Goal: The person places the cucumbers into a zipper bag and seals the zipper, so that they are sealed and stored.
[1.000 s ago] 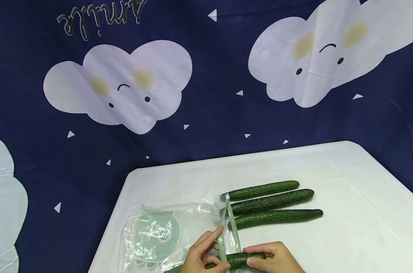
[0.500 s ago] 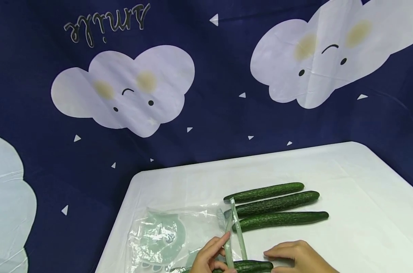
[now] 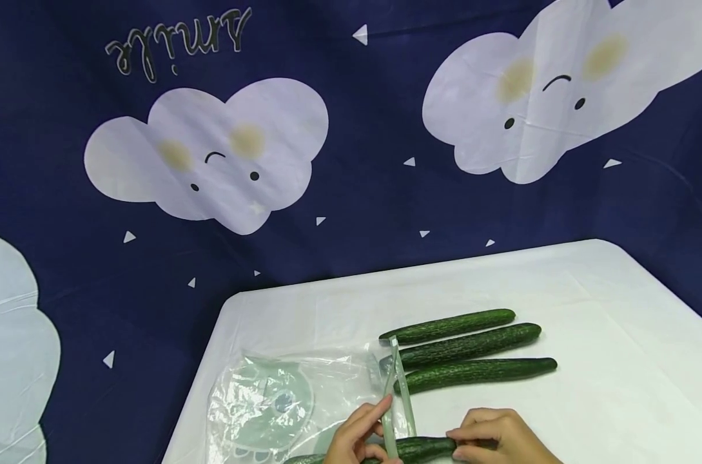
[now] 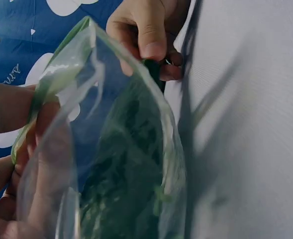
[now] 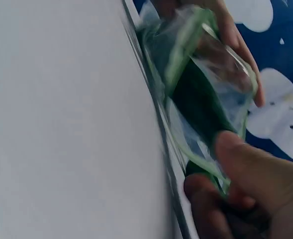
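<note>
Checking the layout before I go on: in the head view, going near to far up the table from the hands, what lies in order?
Cucumber held by the left hand and right hand, then the nearest loose cucumber, the middle cucumber, the farthest cucumber, then the table's far edge.

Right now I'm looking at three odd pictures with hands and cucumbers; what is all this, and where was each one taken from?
There is no machine here: a person works with two bare hands and wears three cameras. The wide picture comes from the head, looking down at a white table. The two close, tilted pictures come from the wrists. On the table lie three cucumbers side by side and a clear zip bag. The left hand pinches the bag's green mouth open. The right hand has its grip on the end of a fourth cucumber, which is partly inside the bag. Behind hangs a dark blue cloth with clouds.
</note>
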`<state>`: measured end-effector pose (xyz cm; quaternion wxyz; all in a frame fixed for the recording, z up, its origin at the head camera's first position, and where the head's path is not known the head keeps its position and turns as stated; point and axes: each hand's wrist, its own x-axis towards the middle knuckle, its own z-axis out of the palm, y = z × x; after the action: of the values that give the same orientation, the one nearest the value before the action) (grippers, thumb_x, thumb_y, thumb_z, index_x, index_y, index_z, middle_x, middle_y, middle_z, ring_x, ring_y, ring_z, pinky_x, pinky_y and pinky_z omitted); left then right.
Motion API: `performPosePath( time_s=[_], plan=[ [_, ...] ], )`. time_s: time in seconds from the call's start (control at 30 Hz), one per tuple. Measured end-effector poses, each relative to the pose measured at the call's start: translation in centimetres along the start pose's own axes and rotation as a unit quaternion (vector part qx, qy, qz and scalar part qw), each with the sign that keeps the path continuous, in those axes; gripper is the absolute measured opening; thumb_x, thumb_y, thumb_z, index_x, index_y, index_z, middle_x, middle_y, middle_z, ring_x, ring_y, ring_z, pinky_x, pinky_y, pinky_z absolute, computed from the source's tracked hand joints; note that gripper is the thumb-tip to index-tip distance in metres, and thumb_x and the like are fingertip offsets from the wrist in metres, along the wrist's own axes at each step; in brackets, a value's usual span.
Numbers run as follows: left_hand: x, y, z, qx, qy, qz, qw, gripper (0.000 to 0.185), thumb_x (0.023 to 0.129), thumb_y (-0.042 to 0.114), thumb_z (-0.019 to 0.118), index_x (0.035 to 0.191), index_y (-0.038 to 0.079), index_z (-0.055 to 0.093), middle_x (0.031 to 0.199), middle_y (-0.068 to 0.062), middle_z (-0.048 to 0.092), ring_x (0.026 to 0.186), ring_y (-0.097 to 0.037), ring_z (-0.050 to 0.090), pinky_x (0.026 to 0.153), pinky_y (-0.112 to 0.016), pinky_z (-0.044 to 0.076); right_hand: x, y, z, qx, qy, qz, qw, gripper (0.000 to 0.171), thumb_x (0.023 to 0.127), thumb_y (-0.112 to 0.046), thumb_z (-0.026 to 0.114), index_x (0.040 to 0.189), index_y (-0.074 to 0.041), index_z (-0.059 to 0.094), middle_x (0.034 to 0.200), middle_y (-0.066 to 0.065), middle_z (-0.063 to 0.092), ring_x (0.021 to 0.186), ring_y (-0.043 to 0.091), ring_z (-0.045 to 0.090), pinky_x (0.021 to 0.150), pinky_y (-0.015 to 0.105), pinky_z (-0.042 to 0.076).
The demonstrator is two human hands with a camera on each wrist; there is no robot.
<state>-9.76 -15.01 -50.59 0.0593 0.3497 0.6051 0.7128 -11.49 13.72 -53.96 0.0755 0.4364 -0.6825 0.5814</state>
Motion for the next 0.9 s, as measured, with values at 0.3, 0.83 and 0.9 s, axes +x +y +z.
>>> performPosePath(
  time_s=[0.3,0.83,0.9],
  plan=[
    [0.0,0.2,-0.1,-0.053,-0.006,0.027,0.9982,0.074,0.080,-0.018,0.061,0.143,-0.011,0.023,0.109,-0.020,0.041,0.096,-0.010,0.050,0.066,-0.036,0.055,0.7,-1.4,0.7,0.163,-0.001,0.225,0.961,0.021,0.085,0.000,0.066,0.105,0.001,0.071,0.089,0.008,0.071,0.075,0.021,0.068,0.061,0.038,0.055],
    [0.4,0.3,-0.2,-0.069,-0.061,0.039,0.9950,0.073,0.085,-0.011,0.061,0.143,-0.012,0.018,0.118,-0.022,0.040,0.103,-0.014,0.048,0.071,-0.034,0.055,2.4,-1.6,3.7,0.206,-0.004,0.244,0.948,0.023,0.085,-0.005,0.068,0.105,0.006,0.069,0.092,0.010,0.070,0.081,0.024,0.067,0.066,0.039,0.055],
    [0.4,0.5,-0.1,-0.058,-0.048,0.037,0.9965,0.074,0.083,-0.015,0.061,0.143,-0.012,0.019,0.116,-0.023,0.041,0.102,-0.014,0.049,0.070,-0.034,0.055,2.8,-1.6,4.0,0.211,-0.002,0.248,0.946,0.024,0.085,-0.006,0.068,0.105,0.006,0.069,0.093,0.010,0.070,0.082,0.023,0.067,0.067,0.038,0.054]
  ],
)
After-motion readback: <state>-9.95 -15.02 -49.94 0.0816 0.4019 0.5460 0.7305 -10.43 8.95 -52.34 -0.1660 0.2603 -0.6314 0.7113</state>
